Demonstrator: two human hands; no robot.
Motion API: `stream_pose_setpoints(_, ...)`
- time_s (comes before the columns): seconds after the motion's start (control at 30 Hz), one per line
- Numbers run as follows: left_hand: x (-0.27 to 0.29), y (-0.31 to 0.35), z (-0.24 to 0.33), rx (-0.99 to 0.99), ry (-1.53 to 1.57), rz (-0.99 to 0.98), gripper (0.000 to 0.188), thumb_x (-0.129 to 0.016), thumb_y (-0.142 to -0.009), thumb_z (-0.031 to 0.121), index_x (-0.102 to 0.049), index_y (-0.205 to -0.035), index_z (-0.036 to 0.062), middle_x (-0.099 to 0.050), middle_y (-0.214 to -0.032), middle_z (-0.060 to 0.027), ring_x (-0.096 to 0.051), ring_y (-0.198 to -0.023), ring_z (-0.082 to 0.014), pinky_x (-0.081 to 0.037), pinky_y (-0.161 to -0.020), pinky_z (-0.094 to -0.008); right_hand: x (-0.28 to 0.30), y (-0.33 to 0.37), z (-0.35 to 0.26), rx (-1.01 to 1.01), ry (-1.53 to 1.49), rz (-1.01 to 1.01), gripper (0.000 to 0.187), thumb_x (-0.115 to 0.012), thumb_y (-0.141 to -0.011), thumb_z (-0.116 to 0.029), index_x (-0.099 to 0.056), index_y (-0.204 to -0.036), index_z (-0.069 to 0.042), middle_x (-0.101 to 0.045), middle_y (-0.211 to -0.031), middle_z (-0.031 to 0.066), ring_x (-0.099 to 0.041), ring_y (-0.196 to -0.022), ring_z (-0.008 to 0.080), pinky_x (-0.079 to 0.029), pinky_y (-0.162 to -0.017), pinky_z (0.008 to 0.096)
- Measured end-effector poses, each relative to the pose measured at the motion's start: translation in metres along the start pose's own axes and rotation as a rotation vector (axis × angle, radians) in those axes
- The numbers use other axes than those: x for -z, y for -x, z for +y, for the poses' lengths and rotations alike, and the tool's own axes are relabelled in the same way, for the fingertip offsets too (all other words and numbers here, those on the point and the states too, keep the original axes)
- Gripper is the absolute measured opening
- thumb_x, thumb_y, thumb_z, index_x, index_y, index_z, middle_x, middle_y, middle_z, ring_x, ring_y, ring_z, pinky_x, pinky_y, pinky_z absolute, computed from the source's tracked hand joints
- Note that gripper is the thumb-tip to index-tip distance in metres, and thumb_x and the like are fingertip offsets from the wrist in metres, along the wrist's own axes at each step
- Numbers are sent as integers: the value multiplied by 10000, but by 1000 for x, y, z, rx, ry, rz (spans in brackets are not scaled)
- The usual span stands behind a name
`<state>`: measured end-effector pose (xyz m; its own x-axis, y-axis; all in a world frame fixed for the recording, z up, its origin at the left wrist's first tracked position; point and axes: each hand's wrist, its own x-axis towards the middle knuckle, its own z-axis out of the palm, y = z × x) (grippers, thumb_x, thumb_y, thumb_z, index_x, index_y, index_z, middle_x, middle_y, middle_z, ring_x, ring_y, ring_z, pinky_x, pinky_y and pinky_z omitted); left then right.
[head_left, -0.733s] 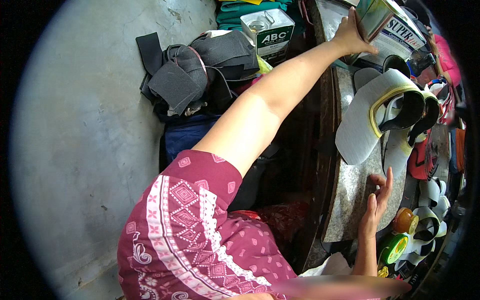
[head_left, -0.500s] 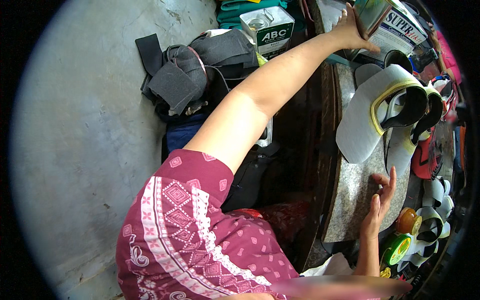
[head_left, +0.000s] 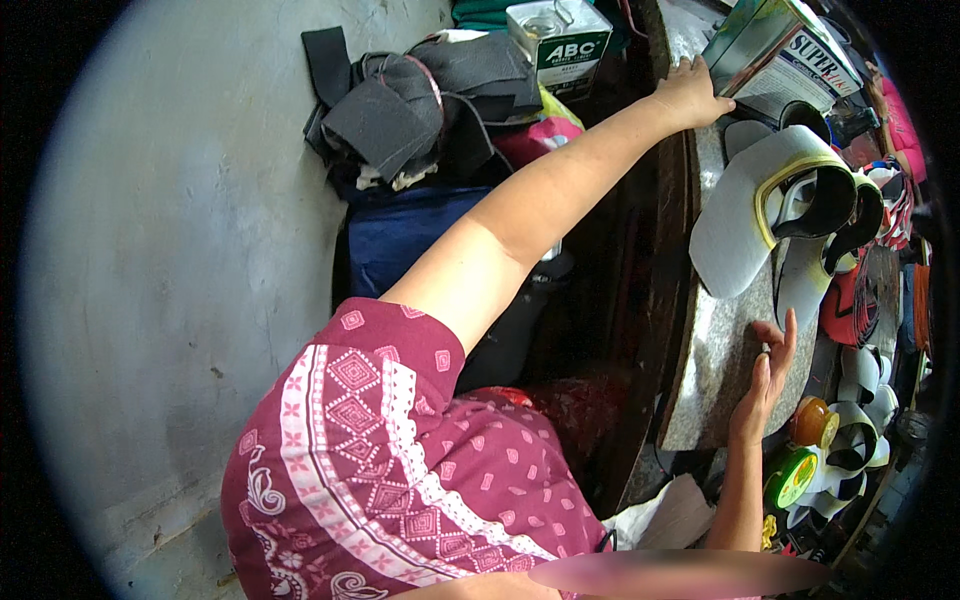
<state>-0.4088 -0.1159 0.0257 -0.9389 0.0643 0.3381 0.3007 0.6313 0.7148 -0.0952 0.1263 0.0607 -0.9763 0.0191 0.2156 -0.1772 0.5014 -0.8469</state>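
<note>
My left hand (head_left: 690, 96) reaches out at the upper right with its fingers apart over the workbench edge. Nothing shows in its grip. Close beside its fingers and thumb stands a tilted rectangular metal can (head_left: 775, 58); I cannot tell whether they touch. My right hand (head_left: 764, 385) hovers over the speckled stone slab (head_left: 695, 405), index finger stretched and the other fingers partly bent. A tiny pale speck shows near its thumb, too small to name. Above that hand lie pale grey slippers (head_left: 742, 215) with yellow-edged straps and black lining.
An amber jar (head_left: 812, 422) and a green-lidded tub (head_left: 793, 478) stand right of my right forearm, near more white slippers (head_left: 855, 440). Black material strips (head_left: 385, 120) are heaped on the left, by a green-and-white can (head_left: 560, 50). A person in pink (head_left: 900, 120) shows at the far right.
My left hand has drawn back and down from the metal can's side to the bench edge. My right hand keeps nearly the same pose. The view has shifted slightly.
</note>
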Motion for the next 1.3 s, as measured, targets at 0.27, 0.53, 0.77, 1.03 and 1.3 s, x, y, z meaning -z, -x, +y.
stream_pose_setpoints(0.27, 117, 112, 19, 89, -449, -200, 507, -639, -862, 486, -701, -1137, 65, -694, -1115, -182, -662, -1067, -337, -507, -940, -447, 5, -1, 17, -33, 73, -17, 798, -518, -901, -537, -314, -1528, -88, -550, -1205, 148, -495, -1168, 237, -296, -1080, 404)
stream_pose_setpoints(0.53, 151, 210, -23, -159, -176, -313, 491, -676, -879, 348, -621, -1227, 6, -664, -1122, -230, -660, -1039, -336, -507, -910, -390, 8, -2, 27, -37, 103, -11, 793, -488, -912, -578, -319, -1528, -107, -562, -1253, 147, -493, -1213, 241, -252, -1111, 435)
stream_pose_setpoints(0.77, 142, 275, 4, -223, -42, -689, 459, -728, -828, 258, -611, -1189, 0, -645, -1153, -188, -610, -1090, -345, -487, -944, -401, 11, -2, 32, 7, -41, -25, 800, -550, -909, -527, -317, -1521, -67, -574, -1198, 143, -515, -1155, 234, -316, -1087, 410)
stream_pose_setpoints(1.03, 114, 264, 29, -501, 47, -458, 423, -685, -870, 264, -616, -1185, -11, -637, -1204, -170, -596, -1131, -323, -483, -978, -400, 11, 3, 25, 48, 3, -5, 828, -538, -899, -560, -316, -1519, -58, -577, -1145, 126, -521, -1087, 221, -337, -1045, 391)
stream_pose_setpoints(1.3, 56, 129, 46, -307, 462, 183, 636, -779, -776, 297, -563, -1259, -56, -560, -1293, -255, -539, -1216, -381, -426, -1048, -416, 10, 3, 19, -18, 51, 18, 830, -499, -908, -584, -305, -1525, -64, -594, -1139, 102, -520, -1102, 215, -306, -1044, 399)
